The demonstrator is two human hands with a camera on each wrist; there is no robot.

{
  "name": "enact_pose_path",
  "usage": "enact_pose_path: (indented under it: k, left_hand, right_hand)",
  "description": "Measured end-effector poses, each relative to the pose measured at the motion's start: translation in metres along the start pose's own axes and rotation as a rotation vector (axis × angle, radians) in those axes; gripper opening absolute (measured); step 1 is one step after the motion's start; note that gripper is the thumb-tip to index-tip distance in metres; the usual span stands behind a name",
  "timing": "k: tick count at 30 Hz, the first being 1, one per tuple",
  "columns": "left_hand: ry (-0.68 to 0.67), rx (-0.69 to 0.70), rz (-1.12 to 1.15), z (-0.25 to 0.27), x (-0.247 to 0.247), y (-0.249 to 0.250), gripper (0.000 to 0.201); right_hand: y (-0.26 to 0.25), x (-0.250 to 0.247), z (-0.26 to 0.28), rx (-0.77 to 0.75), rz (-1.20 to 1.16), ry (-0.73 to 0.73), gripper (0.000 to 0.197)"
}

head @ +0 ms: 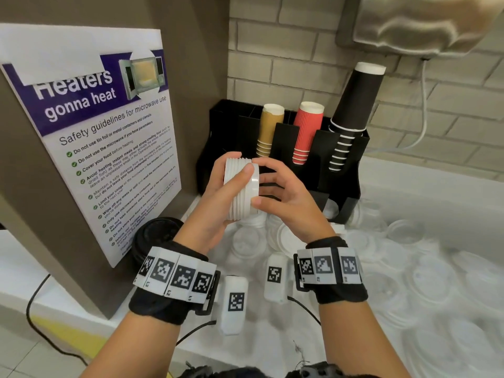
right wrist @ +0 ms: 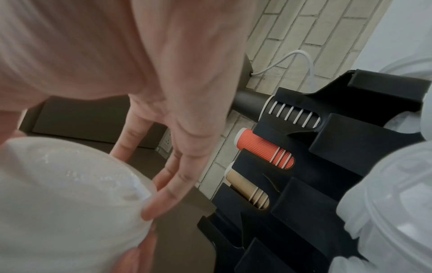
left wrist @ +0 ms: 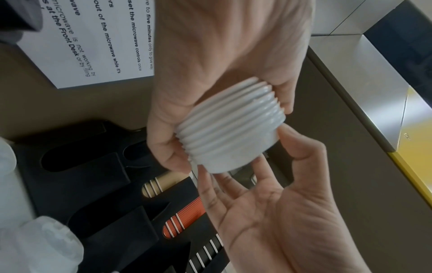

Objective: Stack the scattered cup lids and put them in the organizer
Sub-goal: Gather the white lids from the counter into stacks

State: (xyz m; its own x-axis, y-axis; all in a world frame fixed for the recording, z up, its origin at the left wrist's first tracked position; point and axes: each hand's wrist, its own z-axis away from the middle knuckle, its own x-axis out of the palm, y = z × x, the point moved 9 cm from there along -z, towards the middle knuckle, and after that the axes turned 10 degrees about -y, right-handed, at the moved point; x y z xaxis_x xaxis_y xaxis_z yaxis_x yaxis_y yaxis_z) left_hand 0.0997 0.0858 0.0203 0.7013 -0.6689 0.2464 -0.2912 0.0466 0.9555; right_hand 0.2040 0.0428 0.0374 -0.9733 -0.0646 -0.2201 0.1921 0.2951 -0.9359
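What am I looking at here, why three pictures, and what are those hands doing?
One person wears three cameras: one on the head, one on each wrist, strapped on with patterned bands. The head view shows both hands above a white counter strewn with loose cup lids. The left hand grips a stack of white lids; the right hand steadies its end with fingertips. Behind stands a black organizer holding paper cups. The wrist views show the same stack up close.

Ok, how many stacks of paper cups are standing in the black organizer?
3, all in its back slots: the tan stack on the left, the red stack in the middle, the black stack on the right. The hands may hide other slots.
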Motion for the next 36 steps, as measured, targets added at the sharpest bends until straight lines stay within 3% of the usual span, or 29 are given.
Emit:
enact_pose_path:
  k: [4,7,10,12,15,17,20,28,33,36]
  left_hand:
    - [0.016,0.008,0.028,0.0,-0.002,-0.001,0.055]
    - [0.101,0.039,0.05,0.0,-0.016,0.003,0.057]
    - [0.198,0.081,0.065,0.001,-0.033,0.01,0.057]
    - [0.218,0.1,0.097,0.001,-0.039,0.013,0.055]
    - [0.21,0.107,0.107,0.002,-0.042,0.015,0.051]
    - [0.2,0.103,0.101,0.002,-0.042,0.015,0.052]
    - [0.182,0.096,0.093,0.005,-0.042,0.016,0.055]
    - [0.195,0.076,0.099,0.016,-0.054,0.014,0.056]
    - [0.211,0.076,0.095,0.016,-0.058,0.017,0.051]
    - [0.21,0.074,0.099,0.016,-0.058,0.019,0.055]
  right_hand:
    - [-0.002,0.003,-0.002,-0.009,-0.008,-0.028,0.059]
    - [0.002,-0.001,-0.014,0.024,0.062,-0.063,0.042]
    - [0.021,-0.033,-0.034,0.189,0.324,0.09,0.027]
    - [0.046,-0.038,-0.05,0.376,0.6,0.026,0.029]
    - [0.102,-0.014,-0.06,0.765,1.012,-0.286,0.057]
    - [0.126,-0.005,-0.065,0.894,1.167,-0.343,0.076]
    - [0.152,0.002,-0.07,0.99,1.179,-0.358,0.102]
    - [0.169,0.001,-0.076,1.025,1.256,-0.357,0.09]
    - [0.146,0.025,-0.093,0.82,1.052,-0.451,0.092]
    - [0.131,0.016,-0.099,0.759,0.994,-0.41,0.073]
